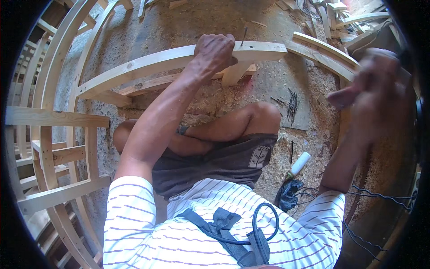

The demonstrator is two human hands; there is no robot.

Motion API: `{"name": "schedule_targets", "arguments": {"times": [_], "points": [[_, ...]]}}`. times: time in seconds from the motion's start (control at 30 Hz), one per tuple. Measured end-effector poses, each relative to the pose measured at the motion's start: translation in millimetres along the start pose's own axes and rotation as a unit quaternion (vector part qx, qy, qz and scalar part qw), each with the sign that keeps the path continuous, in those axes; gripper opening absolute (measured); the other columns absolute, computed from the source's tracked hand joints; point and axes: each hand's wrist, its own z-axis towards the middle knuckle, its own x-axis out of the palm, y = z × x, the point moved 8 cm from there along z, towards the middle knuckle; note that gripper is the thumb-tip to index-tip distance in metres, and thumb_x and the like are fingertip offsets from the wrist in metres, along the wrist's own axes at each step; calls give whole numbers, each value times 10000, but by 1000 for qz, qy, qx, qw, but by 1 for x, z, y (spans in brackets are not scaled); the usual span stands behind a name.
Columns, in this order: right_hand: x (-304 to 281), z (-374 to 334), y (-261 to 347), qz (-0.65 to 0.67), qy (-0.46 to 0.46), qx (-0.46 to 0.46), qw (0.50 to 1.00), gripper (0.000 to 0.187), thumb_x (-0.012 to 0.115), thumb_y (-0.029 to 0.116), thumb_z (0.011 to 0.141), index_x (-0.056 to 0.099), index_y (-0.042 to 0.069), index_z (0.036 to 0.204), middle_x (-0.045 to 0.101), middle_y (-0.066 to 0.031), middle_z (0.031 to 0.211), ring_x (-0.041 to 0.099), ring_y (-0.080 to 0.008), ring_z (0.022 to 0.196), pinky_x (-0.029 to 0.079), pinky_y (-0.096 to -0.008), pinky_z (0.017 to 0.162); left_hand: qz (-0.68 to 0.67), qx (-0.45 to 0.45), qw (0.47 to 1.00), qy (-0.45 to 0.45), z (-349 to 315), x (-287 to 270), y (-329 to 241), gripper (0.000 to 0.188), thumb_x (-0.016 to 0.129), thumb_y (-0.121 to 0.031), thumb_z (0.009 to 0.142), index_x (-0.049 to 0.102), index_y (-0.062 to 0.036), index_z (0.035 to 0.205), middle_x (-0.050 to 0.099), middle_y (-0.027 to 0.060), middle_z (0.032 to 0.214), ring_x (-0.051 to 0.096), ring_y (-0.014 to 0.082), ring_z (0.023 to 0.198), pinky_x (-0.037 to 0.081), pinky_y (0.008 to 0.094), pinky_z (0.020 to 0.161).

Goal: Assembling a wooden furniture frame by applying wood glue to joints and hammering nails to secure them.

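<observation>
A pale wooden beam (148,64) lies raised across the space in front of me, on a frame of shorter pieces. My left hand (216,51) is closed over its upper edge, close to the right end. Just right of those fingers a nail (244,36) stands upright in the wood, its head well above the surface. Up at the right, my right hand (376,85) is lifted away from the beam and smeared by motion. Its fingers and anything in them cannot be made out. Below the beam's right end, a short wooden block (235,74) meets it.
Stacked wooden frames (58,117) rise close on my left. Loose nails (292,106) lie in a pile on a flat board. A white cylindrical object (300,163), a black plastic bag (289,195) and dark cables (380,195) are at my right. Scrap wood (333,20) fills the far right.
</observation>
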Motion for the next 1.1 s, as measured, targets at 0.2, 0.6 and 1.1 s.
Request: {"name": "schedule_targets", "arguments": {"times": [0.2,0.6,1.1], "points": [[66,-33,-114,-407,135,102,897,521,664,131,955,528,138,1458,708,-207,923,694,-318,789,532,-437,744,6,7,999,-35,-1,-4,7,465,894,-370,717,679,8,882,731,194,764,743,325,705,593,429,630],[55,-49,-162,-451,160,224,849,467,585,116,1014,510,62,1471,662,-159,736,622,-206,661,473,-365,603,9,-15,1000,12,-7,1,6,445,886,-340,722,680,11,902,736,204,814,750,331,783,594,427,710],[49,-40,-147,-418,115,113,894,434,652,153,970,580,59,1388,725,-82,1048,719,-182,832,592,-341,721,13,-14,1000,-7,-6,-3,7,453,870,-356,733,681,11,920,737,213,824,753,334,793,600,429,708]]}}
